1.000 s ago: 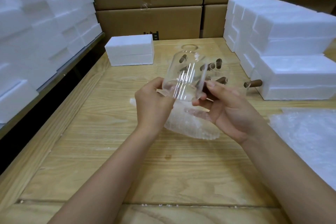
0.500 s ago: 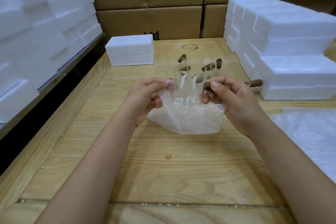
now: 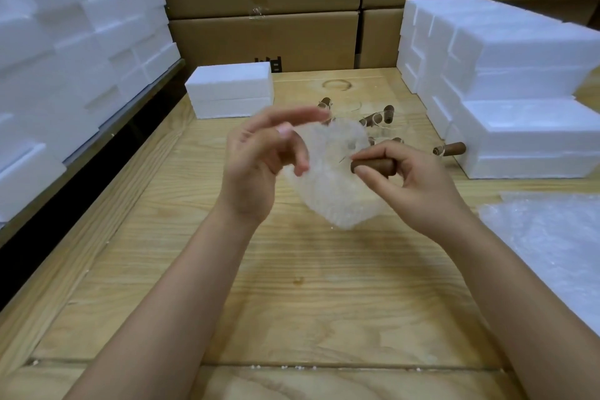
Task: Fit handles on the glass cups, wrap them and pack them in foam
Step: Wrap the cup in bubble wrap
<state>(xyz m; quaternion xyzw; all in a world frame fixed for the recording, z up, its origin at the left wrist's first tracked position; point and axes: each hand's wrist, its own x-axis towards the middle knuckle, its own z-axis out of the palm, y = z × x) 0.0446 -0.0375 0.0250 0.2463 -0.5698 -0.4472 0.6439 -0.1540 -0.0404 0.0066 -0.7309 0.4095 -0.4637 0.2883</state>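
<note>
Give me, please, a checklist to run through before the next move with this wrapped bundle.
1. Handle pinched by the right hand: ok.
2. Left hand holding the bubble wrap: not ok, its fingers are loose and blurred.
3. Wrap closed all round: cannot tell, the far side is hidden.
4. Handle firmly seated: cannot tell.
5. Foam block on the table: ok.

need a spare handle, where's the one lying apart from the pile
In the head view the stray handle lies at right, by the base of the low foam block, right of the handle pile.
</note>
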